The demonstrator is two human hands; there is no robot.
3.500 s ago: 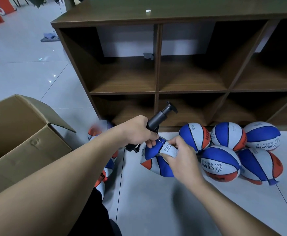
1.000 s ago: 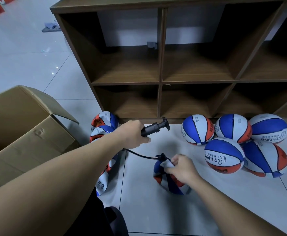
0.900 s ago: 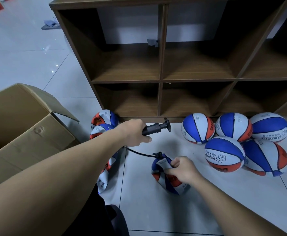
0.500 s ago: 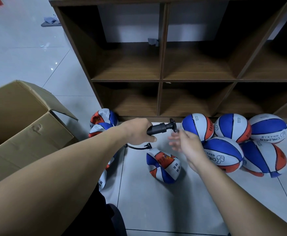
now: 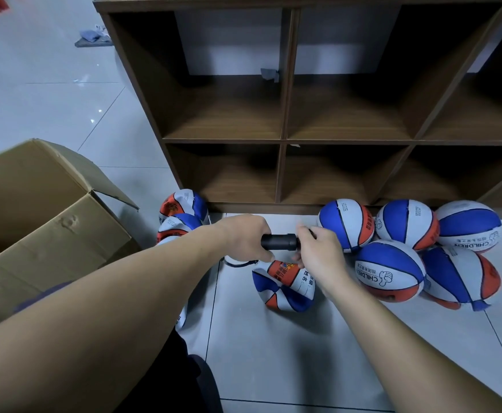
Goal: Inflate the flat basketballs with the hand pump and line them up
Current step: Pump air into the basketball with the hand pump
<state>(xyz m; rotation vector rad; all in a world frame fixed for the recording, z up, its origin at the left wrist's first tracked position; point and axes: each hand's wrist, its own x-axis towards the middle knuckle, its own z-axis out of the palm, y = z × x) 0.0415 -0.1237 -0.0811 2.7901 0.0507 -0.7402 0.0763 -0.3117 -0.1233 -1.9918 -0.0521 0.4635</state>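
Half a second back the right hand (image 5: 318, 251) was hanging open in the air beside the pump handle; now it has closed in on that end of the hand pump (image 5: 278, 242), fingers curled around the handle, which its knuckles hide from where I stand. Nothing has changed on the other side: the left hand (image 5: 245, 238) keeps its fist wrapped round the black barrel. The pump lies level, its long axis running left to right between the two fists, so the coming stroke looks to be a pull and push sideways, with the right hand working the handle and the left bracing. A thin black hose (image 5: 238, 263) loops down from under the left hand toward the flat basketball (image 5: 284, 289), which lies crumpled on the floor tiles just below and slightly toward the person from both hands; I cannot see whether the needle is seated. Five rounder balls (image 5: 390, 271) cluster to the right against the foot of the wooden shelf (image 5: 284, 138), more flat ones (image 5: 181, 217) pile at the left, beside an open cardboard box (image 5: 44, 222).
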